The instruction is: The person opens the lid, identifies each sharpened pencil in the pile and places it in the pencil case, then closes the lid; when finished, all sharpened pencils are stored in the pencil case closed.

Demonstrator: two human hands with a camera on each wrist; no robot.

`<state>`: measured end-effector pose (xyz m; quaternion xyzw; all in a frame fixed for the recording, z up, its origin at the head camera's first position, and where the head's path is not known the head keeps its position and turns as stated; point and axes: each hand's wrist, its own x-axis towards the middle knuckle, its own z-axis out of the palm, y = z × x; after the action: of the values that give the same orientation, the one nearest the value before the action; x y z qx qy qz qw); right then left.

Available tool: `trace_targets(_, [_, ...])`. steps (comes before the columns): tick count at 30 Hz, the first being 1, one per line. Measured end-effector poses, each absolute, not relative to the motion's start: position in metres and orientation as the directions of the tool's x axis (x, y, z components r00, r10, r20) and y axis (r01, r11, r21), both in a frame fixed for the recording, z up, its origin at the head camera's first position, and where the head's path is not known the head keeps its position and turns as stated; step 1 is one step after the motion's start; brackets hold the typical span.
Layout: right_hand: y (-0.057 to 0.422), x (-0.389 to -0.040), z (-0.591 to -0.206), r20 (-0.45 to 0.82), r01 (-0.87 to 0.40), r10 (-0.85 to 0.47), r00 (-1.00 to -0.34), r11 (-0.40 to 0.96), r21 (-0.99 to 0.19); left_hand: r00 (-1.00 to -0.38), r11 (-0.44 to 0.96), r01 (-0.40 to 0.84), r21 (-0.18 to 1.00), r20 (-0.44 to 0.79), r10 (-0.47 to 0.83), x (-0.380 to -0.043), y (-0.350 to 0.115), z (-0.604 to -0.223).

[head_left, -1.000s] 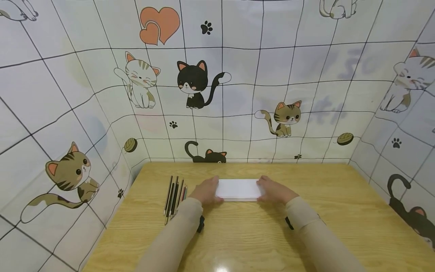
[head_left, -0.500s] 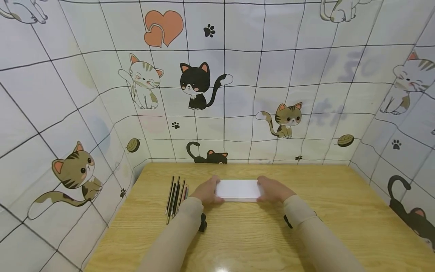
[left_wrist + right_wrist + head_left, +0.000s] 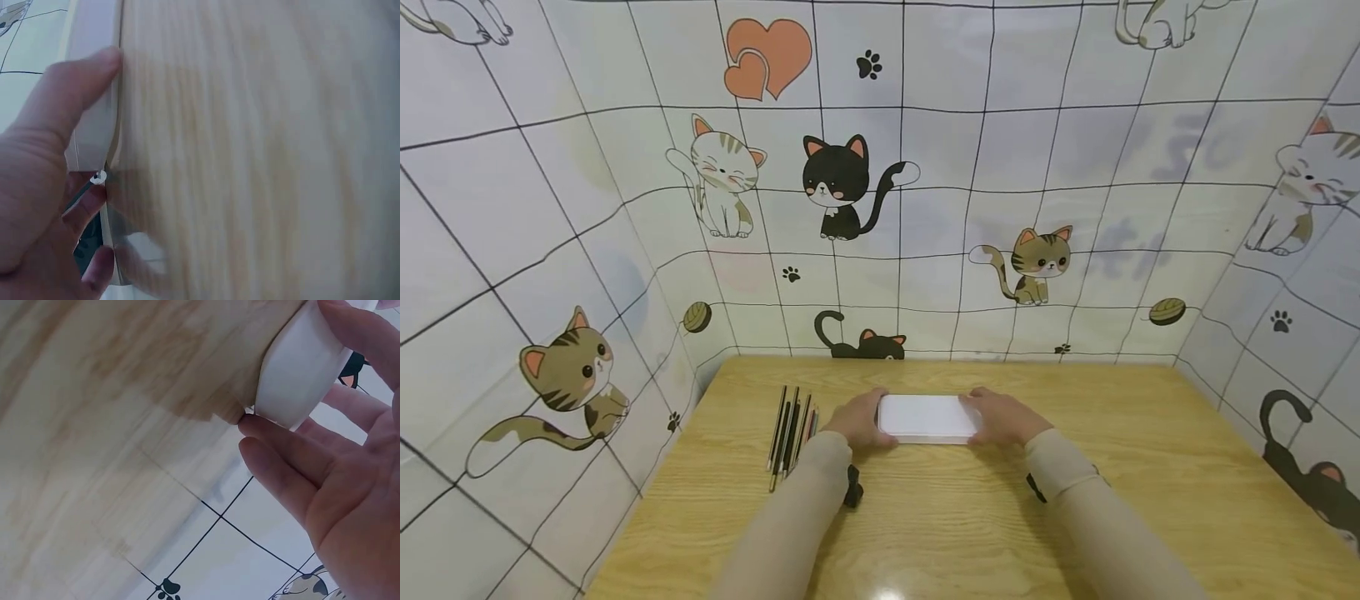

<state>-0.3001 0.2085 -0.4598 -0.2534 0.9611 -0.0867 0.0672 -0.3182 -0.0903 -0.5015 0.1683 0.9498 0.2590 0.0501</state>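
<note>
A white, flat, oblong box (image 3: 927, 415) lies crosswise on the wooden table (image 3: 940, 533), towards its back. My left hand (image 3: 859, 419) grips its left end, thumb on the near side and fingers round the end. At the right end, my right hand (image 3: 1004, 417) grips it in the same way. In the left wrist view, the left thumb presses the side of the box (image 3: 97, 119), and a thin dark rod with a white tip (image 3: 97, 179) shows beside the fingers. The right wrist view has the right fingertips under the box's rounded corner (image 3: 294, 375).
Several pencils (image 3: 786, 437), mostly dark with a few coloured ones, lie side by side left of my left hand. A cloth wall (image 3: 940, 208) with grid lines and cartoon cats encloses the back and sides of the table.
The head view has shifted slightly. Both hands stay on the ends of the box, which keeps nearly the same place; its upper edge now shows a faint rim with rounder corners.
</note>
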Motion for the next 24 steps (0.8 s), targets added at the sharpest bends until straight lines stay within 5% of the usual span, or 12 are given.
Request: trace_targets(24, [0.209,-0.309,-0.448,-0.093,-0.458,-0.498,-0.862,0.845,-0.278,-0.949,0.831,0.298,0.470,0.050,0.312,-0.331,-0.091,-0.513])
